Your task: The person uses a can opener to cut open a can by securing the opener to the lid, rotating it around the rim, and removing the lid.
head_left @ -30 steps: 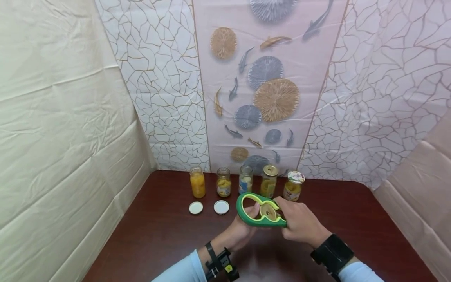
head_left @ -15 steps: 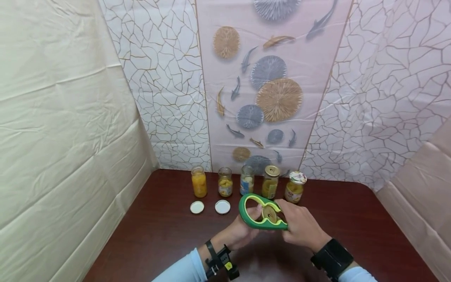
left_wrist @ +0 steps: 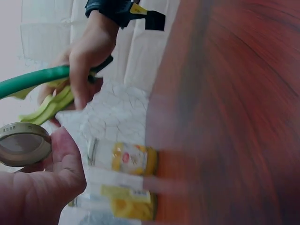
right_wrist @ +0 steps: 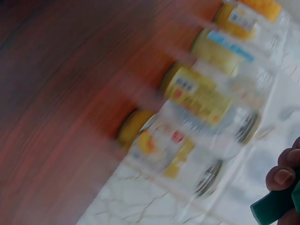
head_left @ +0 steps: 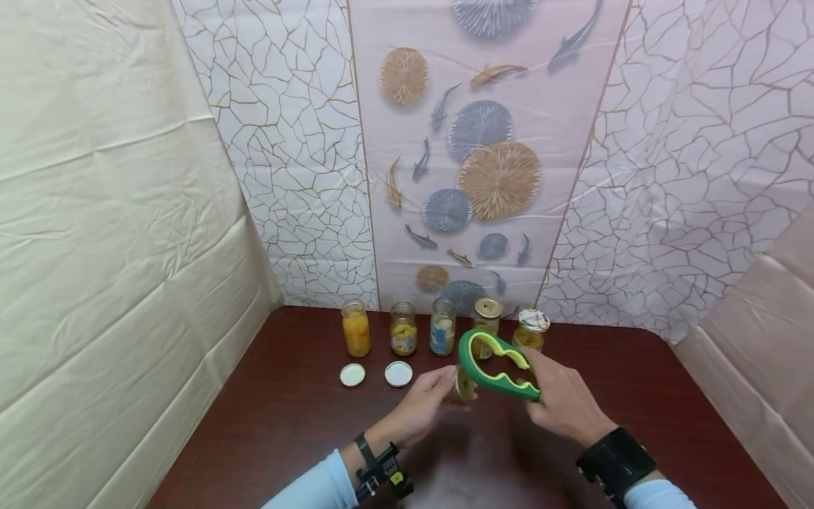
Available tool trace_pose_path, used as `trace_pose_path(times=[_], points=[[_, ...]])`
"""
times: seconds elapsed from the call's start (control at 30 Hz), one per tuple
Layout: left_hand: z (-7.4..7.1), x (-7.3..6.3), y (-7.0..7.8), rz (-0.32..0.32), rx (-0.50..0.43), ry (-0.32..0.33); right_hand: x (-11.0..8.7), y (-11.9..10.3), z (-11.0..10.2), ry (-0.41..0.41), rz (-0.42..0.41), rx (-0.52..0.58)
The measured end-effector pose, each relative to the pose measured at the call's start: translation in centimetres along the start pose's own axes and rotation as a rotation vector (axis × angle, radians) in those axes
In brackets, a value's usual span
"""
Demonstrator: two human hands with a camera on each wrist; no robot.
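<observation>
At the left grip [head_left: 420, 404]: fingers and thumb pinch a gold lid [head_left: 465, 386] by its edge, tilted and clear of the surface [head_left: 286, 410]. The left wrist view shows its hollow side, no jar attached.
At the right grip [head_left: 567, 399]: fingers curled round the free ends of a green opener [head_left: 502, 385]; its lime-lined loop is raised, nothing clasped in it.
Lid to opener: close together, the lid outside the loop. Contact cannot be confirmed.
Change noted: half a second ago the gold lid sat within the opener's notches. It is now out, and the opener has shifted up and to the right.
Finding: in my judgement, the opener's work on this lid is done, and the lid rests with the left grip alone.
Lidless jars: towards the back, left to right, an orange jar [head_left: 357, 334], a yellow-filled jar [head_left: 403, 332] and a blue-labelled jar [head_left: 441, 332].
Capped jars: a gold-capped jar [head_left: 487, 309], partly behind the opener; a white-capped jar [head_left: 533, 321], partly behind the right grip.
Loose lids: two pale lids [head_left: 398, 374] lie flat before the first two jars.
</observation>
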State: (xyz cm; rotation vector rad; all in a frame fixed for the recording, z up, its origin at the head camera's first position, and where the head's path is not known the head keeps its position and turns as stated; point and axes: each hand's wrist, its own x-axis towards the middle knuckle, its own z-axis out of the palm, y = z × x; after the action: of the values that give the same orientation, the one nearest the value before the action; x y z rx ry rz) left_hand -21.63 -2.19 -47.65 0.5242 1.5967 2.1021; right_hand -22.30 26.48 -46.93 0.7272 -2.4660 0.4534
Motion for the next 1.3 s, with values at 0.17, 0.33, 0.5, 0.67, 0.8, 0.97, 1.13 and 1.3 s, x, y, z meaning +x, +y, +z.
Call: trace_pose_path(times=[0.17, 0.33, 0.5, 0.67, 0.8, 0.97, 1.13, 1.3], points=[[-1.8, -1.3, -0.1, 0.007, 0.032, 0.043, -0.9, 1.9, -0.5, -0.032, 0.131, -0.014], [-2.9, -1.8, -0.1, -0.002, 0.081, 0.063, -1.8, 2.8, -0.6, -0.040, 0.185, -0.019], [-3.3, -1.3, -0.3, 0.002, 0.247, 0.089, -2.2, 3.1, -0.7, -0.013, 0.187, -0.042], [-3.8, 0.0, -1.0, 0.014, 0.597, 0.087, -1.7, 3.2, -1.2, 0.007, 0.171, -0.059], [-4.2, 1.3, -1.5, 0.010, 0.836, 0.028, -1.4, 3.1, -1.6, 0.019, 0.181, -0.057], [-5.4, 3.1, -2.8, -0.024, 1.057, -0.039, -1.3, 3.0, -1.6, 0.035, 0.189, -0.057], [-6.2, 4.5, -4.1, -0.004, 1.326, -0.080, -1.3, 2.7, -1.7, 0.028, 0.205, -0.061], [-5.7, 5.0, -4.4, 0.002, 1.441, -0.103, -1.3, 2.4, -2.2, -0.006, 0.228, -0.047]])
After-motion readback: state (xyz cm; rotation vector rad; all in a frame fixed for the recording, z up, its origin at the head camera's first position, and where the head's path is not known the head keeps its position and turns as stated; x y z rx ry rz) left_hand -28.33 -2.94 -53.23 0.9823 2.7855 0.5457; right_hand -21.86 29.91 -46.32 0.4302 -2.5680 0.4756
